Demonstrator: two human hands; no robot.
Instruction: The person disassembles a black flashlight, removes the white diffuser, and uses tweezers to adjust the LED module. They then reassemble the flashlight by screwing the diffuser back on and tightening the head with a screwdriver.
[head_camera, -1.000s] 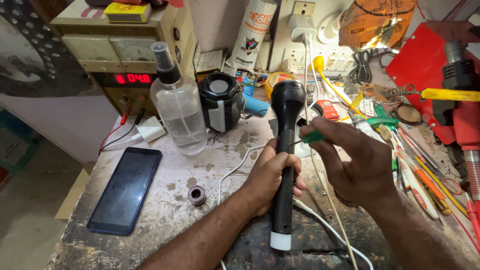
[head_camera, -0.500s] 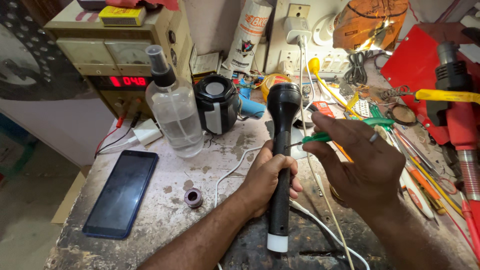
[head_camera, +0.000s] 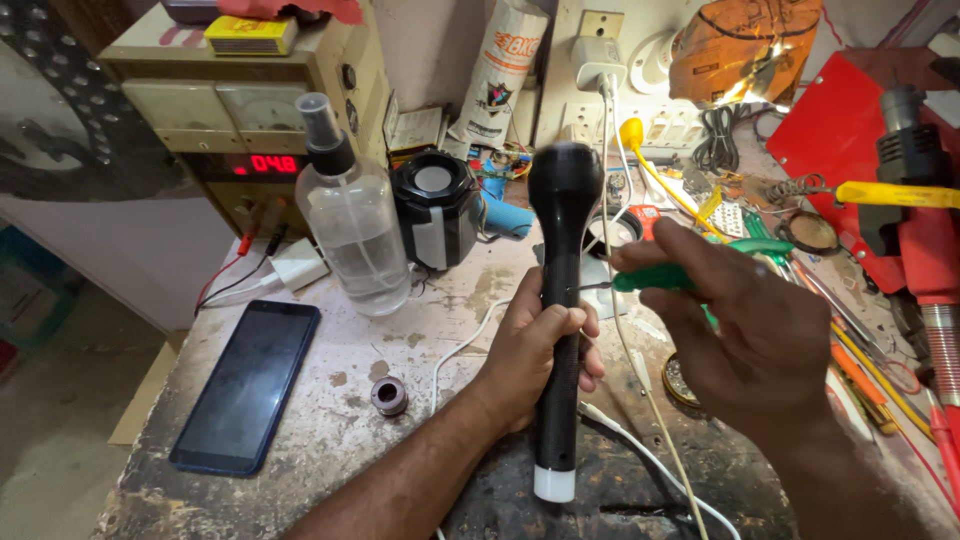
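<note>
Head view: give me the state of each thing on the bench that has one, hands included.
Flashlight: upright, gripped by left hand.
Green screwdriver: in right hand, tip against the flashlight body.
Spray bottle: upright, capped, holding clear liquid.
Phone: flat, screen dark.
Power supply: on, red display lit.
Wall charger: plugged in.

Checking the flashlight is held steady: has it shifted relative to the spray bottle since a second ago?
No. The flashlight stands just right of the spray bottle as before, upright in the left hand.

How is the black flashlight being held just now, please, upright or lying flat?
Upright: the left hand grips the black flashlight mid-body, head up, white end down near the bench.
</note>
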